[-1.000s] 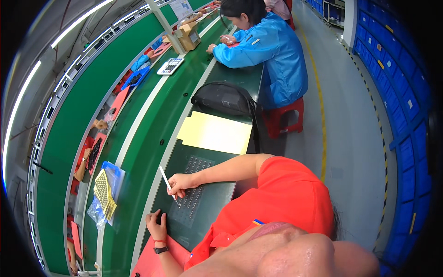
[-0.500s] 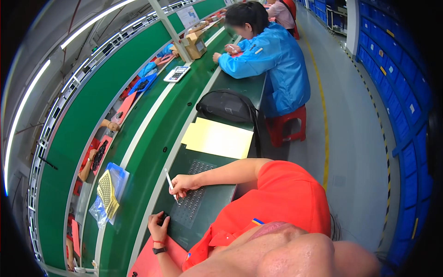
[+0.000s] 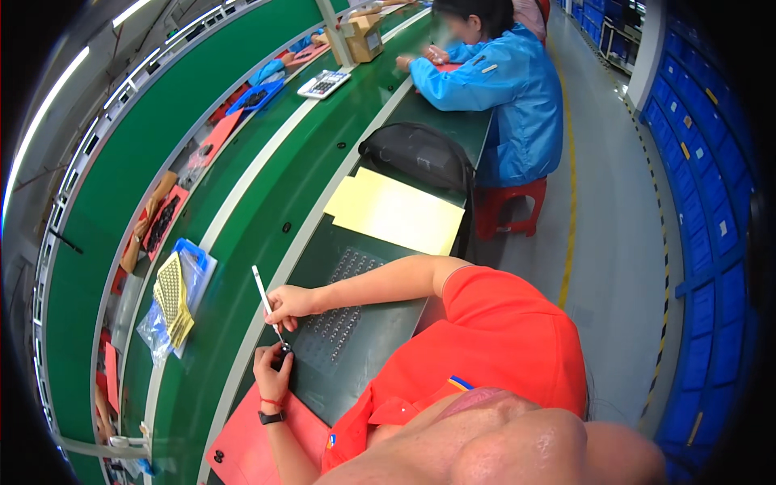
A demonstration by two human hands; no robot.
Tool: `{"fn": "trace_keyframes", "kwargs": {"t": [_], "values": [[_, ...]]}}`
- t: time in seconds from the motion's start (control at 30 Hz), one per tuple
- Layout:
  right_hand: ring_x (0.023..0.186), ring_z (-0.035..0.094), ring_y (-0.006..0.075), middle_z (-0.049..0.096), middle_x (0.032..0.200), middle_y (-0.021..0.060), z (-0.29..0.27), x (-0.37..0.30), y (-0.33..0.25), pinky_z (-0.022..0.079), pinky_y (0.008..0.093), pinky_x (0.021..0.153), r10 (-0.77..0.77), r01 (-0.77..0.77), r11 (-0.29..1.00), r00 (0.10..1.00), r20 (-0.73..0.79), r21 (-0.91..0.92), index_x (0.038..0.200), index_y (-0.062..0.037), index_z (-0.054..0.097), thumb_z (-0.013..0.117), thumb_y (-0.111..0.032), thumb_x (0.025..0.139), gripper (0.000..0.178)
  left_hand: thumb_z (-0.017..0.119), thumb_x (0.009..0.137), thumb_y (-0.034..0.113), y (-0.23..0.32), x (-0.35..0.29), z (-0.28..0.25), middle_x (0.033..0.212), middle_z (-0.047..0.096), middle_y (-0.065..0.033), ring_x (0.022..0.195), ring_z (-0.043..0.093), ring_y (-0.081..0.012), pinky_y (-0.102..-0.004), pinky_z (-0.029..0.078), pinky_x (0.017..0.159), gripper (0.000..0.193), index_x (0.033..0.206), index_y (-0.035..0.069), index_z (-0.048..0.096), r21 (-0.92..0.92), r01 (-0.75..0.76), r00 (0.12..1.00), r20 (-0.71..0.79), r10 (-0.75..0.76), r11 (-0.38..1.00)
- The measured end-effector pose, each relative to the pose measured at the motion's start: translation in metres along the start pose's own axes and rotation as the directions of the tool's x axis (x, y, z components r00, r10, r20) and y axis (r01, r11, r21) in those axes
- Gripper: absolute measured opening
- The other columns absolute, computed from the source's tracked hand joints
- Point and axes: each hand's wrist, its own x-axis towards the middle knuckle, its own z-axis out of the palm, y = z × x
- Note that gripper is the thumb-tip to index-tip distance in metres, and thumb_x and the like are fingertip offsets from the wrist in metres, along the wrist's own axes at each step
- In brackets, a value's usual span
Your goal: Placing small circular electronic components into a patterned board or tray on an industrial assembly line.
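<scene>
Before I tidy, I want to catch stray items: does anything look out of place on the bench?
Possibly the black bag: it lies on the bench beyond the yellow sheeting, looking more like a personal belonging than work material.

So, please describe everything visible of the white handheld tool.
The white handheld tool is slender, straight and pen-like, perhaps plastic, with a thin, darker tip. The right hand grips its lower part; its upper end leans left. The tip points down at a small dark part in the left hand; contact is unclear.
</scene>
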Motion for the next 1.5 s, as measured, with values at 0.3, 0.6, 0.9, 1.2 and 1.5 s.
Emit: {"fn": "trace_keyframes", "kwargs": {"t": [0.3,0.6,0.9,1.2,1.5], "values": [[0.063,0.066,0.0165,0.064,0.076,0.01,0.016,0.004,0.016,0.054,0.0267,0.056,-0.027,0.019,0.998,0.988,-0.155,-0.054,0.099,-0.0014,0.052,0.059,-0.017,0.092,0.019,0.076,0.071,0.012,0.012,0.004,-0.001,0.079,0.053,-0.0094,0.07,0.052,-0.0244,-0.0341,0.043,0.061,0.03,0.097,0.004,0.065,0.028,-0.015,1.0,-0.003,0.015,0.999],[0.072,0.065,0.0159,0.063,0.085,0.0097,0.004,-0.001,0.013,0.052,0.0242,0.065,-0.029,0.01,0.992,0.989,-0.146,-0.128,0.109,-0.0008,0.051,0.054,-0.016,0.096,0.02,0.078,0.071,0.021,-0.004,0.0,0.0,0.081,0.057,-0.0041,0.077,0.057,-0.02,-0.0322,0.044,0.072,0.029,0.096,0.011,0.068,-0.01,0.038,0.998,-0.04,-0.038,0.999],[0.074,0.065,0.0171,0.063,0.086,0.0107,0.003,-0.009,0.018,0.051,0.0251,0.067,-0.033,0.005,0.982,0.989,-0.147,-0.187,0.11,-0.0003,0.051,0.054,-0.015,0.097,0.021,0.079,0.069,0.028,0.002,-0.005,0.004,0.083,0.058,-0.0023,0.082,0.057,-0.0219,-0.0338,0.042,0.077,0.034,0.097,0.013,0.067,0.072,0.087,0.996,-0.025,-0.086,0.994],[0.074,0.065,0.0161,0.064,0.087,0.0103,0.002,-0.014,0.019,0.051,0.0247,0.067,0.004,-0.03,0.981,0.991,-0.134,-0.193,0.11,-0.0005,0.051,0.054,-0.015,0.097,0.02,0.077,0.07,0.029,0.011,-0.003,-0.003,0.088,0.058,-0.0031,0.089,0.057,-0.0222,-0.0363,0.04,0.081,0.041,0.107,0.015,0.066,0.078,0.03,0.997,0.068,-0.036,0.996],[0.074,0.065,0.0137,0.064,0.086,0.0093,0.01,-0.019,0.02,0.051,0.0235,0.067,0.05,-0.071,0.976,0.993,-0.107,-0.205,0.109,-0.0003,0.052,0.056,-0.014,0.095,0.02,0.074,0.072,0.015,0.008,-0.005,-0.005,0.088,0.058,-0.0011,0.083,0.054,-0.0173,-0.0305,0.037,0.08,0.032,0.103,0.014,0.069,0.021,0.019,0.994,0.104,-0.021,1.0]]}}
